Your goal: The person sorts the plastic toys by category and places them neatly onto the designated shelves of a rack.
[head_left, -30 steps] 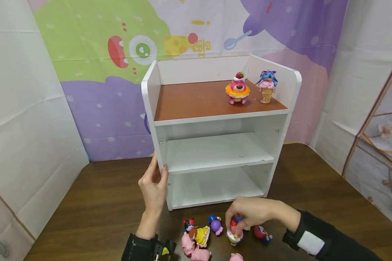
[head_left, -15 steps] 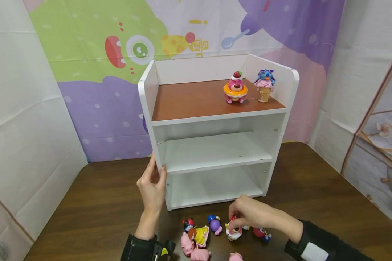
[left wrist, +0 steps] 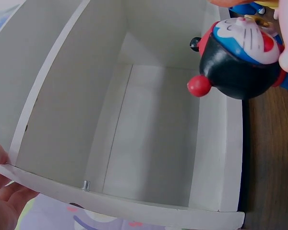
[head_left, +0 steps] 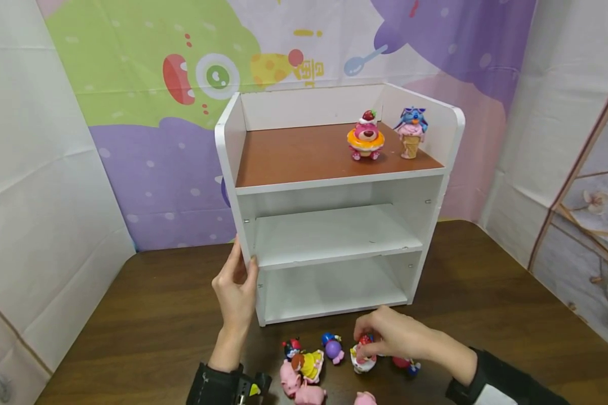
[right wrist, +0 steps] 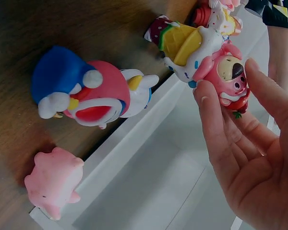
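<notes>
My left hand (head_left: 238, 295) grips the left side panel of a small white shelf unit (head_left: 329, 320), thumb at the front edge and fingers behind it. Over the tabletop, just in front of the unit, my right hand (head_left: 397, 333) pinches a pink bear figurine (right wrist: 228, 72) by its head. The bear wears a strawberry cap and sits in a white, cream-like base with a yellow waffle piece. In the right wrist view, thumb and fingers stand on either side of its head.
On the brown top shelf stand a bear in an orange ring (head_left: 366, 138) and a blue character on an ice-cream cone (head_left: 411, 135). Several figurines lie on the table, among them a yellow-dressed one (head_left: 311, 364), pink pigs (head_left: 310, 392) and a purple-and-blue one (head_left: 332, 349).
My right hand has shifted slightly right, and the bear figurine under its fingers now sits at a different tilt. The left hand keeps its hold on the shelf unit.
</notes>
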{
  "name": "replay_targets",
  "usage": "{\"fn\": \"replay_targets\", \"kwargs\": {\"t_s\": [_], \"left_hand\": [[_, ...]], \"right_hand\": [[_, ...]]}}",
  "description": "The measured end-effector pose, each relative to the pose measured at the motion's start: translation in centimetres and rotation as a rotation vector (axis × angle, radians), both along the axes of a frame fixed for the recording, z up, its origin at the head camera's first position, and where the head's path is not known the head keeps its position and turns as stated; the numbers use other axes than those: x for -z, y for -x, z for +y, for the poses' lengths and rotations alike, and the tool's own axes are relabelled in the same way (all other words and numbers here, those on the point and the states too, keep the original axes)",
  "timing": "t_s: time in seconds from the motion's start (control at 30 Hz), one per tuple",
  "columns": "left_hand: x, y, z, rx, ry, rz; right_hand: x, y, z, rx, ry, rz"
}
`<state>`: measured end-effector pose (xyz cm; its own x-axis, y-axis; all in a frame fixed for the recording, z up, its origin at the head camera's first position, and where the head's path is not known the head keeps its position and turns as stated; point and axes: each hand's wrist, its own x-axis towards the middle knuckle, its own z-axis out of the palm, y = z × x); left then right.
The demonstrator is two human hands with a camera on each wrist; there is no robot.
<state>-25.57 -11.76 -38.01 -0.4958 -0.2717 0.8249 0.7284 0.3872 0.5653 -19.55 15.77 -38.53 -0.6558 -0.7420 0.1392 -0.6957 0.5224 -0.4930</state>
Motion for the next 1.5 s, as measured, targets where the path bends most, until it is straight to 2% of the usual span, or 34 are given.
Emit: {"fn": "replay_targets", "kwargs": {"t_s": [0.17, 0.23, 0.37, 0.73, 0.93, 1.03, 1.1, 1.3, 1.5], "left_hand": [[-0.1, 0.0, 0.0, -0.001, 0.002, 0.001], [-0.1, -0.1, -0.1, -0.003, 0.002, 0.000], [-0.1, 0.0, -0.1, -0.010, 0.000, -0.002], [0.2, 0.2, 0.0, -0.034, 0.006, 0.031], [0.6, 0.6, 0.0, -0.032, 0.008, 0.064], [0.6, 0.5, 0.0, -0.023, 0.002, 0.051], [0.3, 0.3, 0.0, -0.027, 0.006, 0.019], [0.3, 0.1, 0.0, -0.013, 0.001, -0.001], [0.2, 0.1, 0.0, -0.017, 0.008, 0.019]], "right_hand": [[-0.1, -0.2, 0.6, 0.017, 0.031, 0.011], [-0.1, -0.3, 0.8, 0.042, 0.043, -0.019], [0.2, -0.6, 1.0, 0.048, 0.079, -0.023], [1.9, -1.1, 1.2, 0.110, 0.165, 0.088], [2.4, -1.7, 1.2, 0.192, 0.170, 0.125], [2.6, -1.8, 1.2, 0.207, 0.169, 0.148], [2.6, -1.8, 1.3, 0.183, 0.196, 0.172], [1.2, -2.0, 1.0, 0.062, 0.368, 0.183], [-1.6, -2.4, 0.4, 0.078, 0.426, 0.215]]}}
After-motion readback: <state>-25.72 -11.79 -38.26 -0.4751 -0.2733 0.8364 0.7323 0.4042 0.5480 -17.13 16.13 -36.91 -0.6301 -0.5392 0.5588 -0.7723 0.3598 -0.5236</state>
